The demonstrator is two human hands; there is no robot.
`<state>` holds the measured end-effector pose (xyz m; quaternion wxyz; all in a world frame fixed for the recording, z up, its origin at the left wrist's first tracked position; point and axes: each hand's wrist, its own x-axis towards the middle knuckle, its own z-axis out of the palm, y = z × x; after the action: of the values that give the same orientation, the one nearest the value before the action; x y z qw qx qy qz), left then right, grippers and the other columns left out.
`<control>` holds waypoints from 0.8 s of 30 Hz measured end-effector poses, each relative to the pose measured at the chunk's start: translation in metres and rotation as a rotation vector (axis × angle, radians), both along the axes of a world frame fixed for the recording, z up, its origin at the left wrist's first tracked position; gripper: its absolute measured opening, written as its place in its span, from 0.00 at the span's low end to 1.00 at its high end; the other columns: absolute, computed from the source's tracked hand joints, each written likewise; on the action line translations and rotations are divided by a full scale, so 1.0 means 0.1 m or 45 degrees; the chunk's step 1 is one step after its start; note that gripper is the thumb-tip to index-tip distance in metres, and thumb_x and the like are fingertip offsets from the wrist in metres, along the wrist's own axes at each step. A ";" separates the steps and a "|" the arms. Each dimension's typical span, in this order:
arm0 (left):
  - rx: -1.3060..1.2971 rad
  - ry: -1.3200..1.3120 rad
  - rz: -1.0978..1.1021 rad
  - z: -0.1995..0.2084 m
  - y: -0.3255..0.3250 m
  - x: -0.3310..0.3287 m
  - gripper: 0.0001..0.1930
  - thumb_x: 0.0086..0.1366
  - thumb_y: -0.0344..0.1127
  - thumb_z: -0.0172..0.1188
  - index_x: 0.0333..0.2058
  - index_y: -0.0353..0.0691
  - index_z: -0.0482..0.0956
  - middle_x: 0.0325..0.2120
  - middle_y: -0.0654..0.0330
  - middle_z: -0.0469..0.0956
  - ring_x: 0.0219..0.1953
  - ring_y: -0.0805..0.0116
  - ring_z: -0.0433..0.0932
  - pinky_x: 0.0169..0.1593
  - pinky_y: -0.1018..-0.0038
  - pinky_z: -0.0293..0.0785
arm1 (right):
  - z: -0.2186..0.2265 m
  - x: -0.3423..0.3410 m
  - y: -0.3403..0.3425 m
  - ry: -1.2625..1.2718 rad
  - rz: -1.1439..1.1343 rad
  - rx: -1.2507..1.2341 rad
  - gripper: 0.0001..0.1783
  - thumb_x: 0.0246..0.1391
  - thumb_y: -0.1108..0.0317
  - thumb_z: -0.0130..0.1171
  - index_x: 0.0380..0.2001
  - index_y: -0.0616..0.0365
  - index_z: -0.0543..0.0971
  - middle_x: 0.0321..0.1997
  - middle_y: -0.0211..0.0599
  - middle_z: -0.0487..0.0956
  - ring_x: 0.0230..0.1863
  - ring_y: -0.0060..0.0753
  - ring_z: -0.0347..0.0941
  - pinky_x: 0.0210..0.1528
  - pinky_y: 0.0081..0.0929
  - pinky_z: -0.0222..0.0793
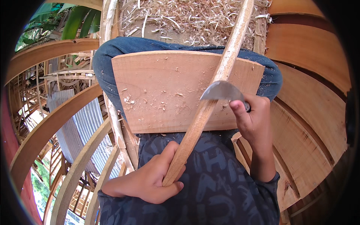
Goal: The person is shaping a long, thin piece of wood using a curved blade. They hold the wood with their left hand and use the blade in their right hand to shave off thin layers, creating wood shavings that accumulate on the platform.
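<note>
My left hand (159, 174) is closed round the near end of a long wooden stick (195, 137), which slants up and away to the right. In my right hand (257, 118) is a knife with a short, wide curved blade (222, 91); its handle is mostly hidden by my fingers. The blade lies across the stick about midway, its edge at the wood. Beneath both, a flat wooden board (157, 86) rests on my crossed legs, with small shavings scattered over it. The stick passes over the board's right part.
Curly wood shavings (187, 18) cover the planks beyond my knees. Wide wooden slats (300, 97) rise on the right. Curved wooden ribs (48, 131) stand on the left, with corrugated metal sheets (84, 123) and stacked wood scraps below them. Green leaves (78, 22) show at the far left.
</note>
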<state>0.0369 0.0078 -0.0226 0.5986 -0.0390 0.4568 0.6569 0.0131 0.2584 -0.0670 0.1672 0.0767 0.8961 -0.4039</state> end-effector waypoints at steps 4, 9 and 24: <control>0.031 0.021 -0.065 0.04 0.02 -0.09 0.19 0.52 0.23 0.52 0.40 0.34 0.53 0.15 0.64 0.62 0.17 0.74 0.62 0.23 0.76 0.56 | 0.03 0.13 -0.18 0.264 0.286 -0.119 0.33 0.39 0.39 0.64 0.14 0.65 0.75 0.09 0.46 0.68 0.14 0.47 0.70 0.18 0.33 0.63; 0.017 0.003 -0.038 0.00 -0.04 -0.04 0.20 0.51 0.23 0.53 0.40 0.34 0.54 0.16 0.64 0.62 0.17 0.75 0.62 0.24 0.76 0.56 | -0.12 -0.05 -0.03 -0.034 -0.054 -0.071 0.28 0.43 0.42 0.62 0.15 0.59 0.73 0.15 0.45 0.71 0.17 0.49 0.71 0.18 0.33 0.63; 0.120 -0.276 0.202 0.19 -0.26 -0.11 0.24 0.46 0.19 0.55 0.42 0.35 0.54 0.19 0.66 0.56 0.17 0.79 0.57 0.23 0.80 0.51 | 0.09 0.05 -0.43 0.354 0.320 -0.372 0.28 0.48 0.43 0.60 0.17 0.61 0.72 0.12 0.43 0.69 0.14 0.44 0.70 0.16 0.33 0.64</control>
<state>0.0255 -0.0182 -0.0034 0.5917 -0.1177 0.3535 0.7149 0.0181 0.2151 -0.0583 0.1004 -0.1169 0.8452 -0.5118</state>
